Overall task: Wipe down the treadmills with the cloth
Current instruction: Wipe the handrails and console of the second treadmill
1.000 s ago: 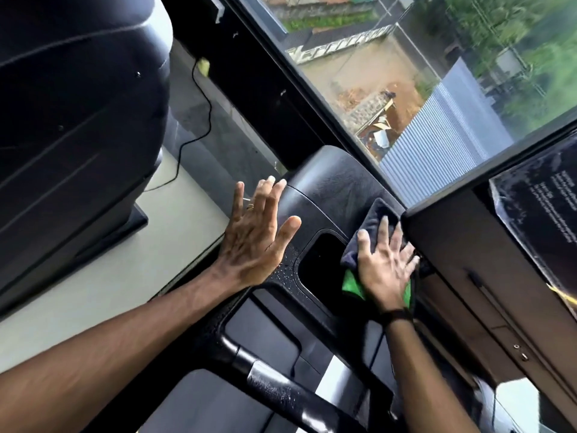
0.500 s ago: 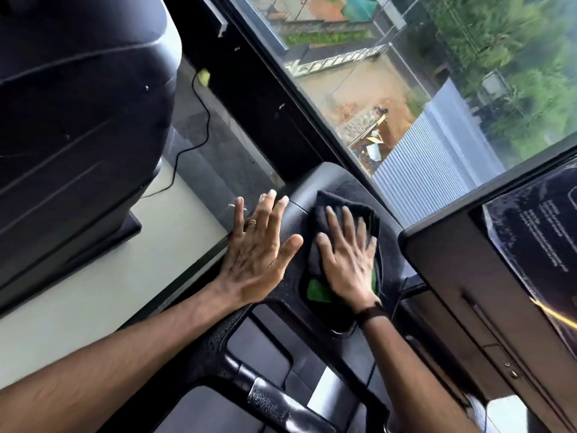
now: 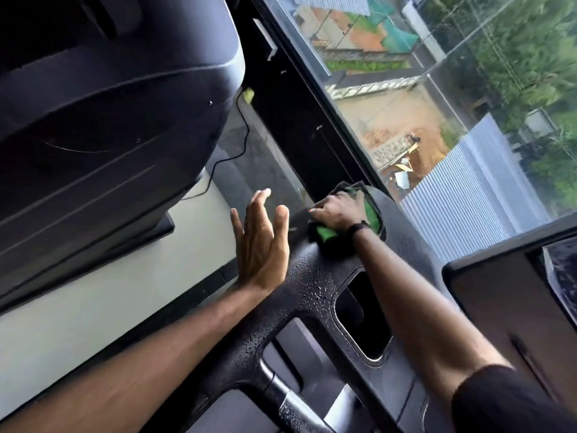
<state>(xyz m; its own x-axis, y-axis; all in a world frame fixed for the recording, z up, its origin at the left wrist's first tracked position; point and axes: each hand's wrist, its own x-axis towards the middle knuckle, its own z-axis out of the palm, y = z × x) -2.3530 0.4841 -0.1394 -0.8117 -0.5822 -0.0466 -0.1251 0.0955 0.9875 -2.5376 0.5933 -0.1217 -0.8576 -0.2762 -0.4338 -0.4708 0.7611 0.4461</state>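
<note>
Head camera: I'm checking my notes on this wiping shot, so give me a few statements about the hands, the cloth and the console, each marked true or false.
1. The right hand presses the cloth against the far end of the treadmill console. True.
2. The left hand also holds a cloth. False: its fingers are straight and hold nothing.
3. Water droplets lie on the console below the cloth. True.
4. The cloth is red. False: it is green and dark.
5. The right wrist wears a dark band. True.
6. The cloth sits in the console's recessed pocket. False: the pocket lies nearer the camera than the cloth.
</note>
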